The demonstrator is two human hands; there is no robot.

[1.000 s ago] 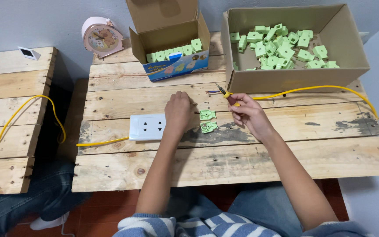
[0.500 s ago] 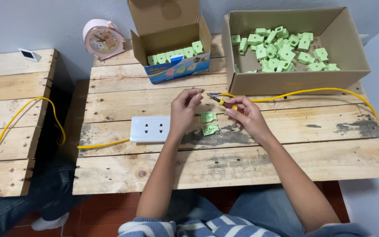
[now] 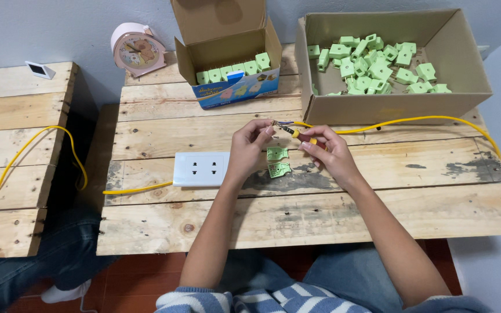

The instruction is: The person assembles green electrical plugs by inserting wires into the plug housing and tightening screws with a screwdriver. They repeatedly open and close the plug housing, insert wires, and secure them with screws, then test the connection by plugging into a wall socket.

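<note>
my right hand (image 3: pixel 329 152) grips the yellow cable (image 3: pixel 401 122), my left hand (image 3: pixel 249 142) pinches its bare wire ends (image 3: pixel 278 124) — mid-preparation, i'd say — next calls for steady fingers.

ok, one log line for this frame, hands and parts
left hand: at cable's wire ends | right hand: holds yellow cable | green parts: two on table | white socket: untouched

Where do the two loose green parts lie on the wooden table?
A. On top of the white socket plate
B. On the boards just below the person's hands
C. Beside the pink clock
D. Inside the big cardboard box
B: the two green parts lie on the bare table, just below the left hand and right hand, right of the white socket plate.
</note>
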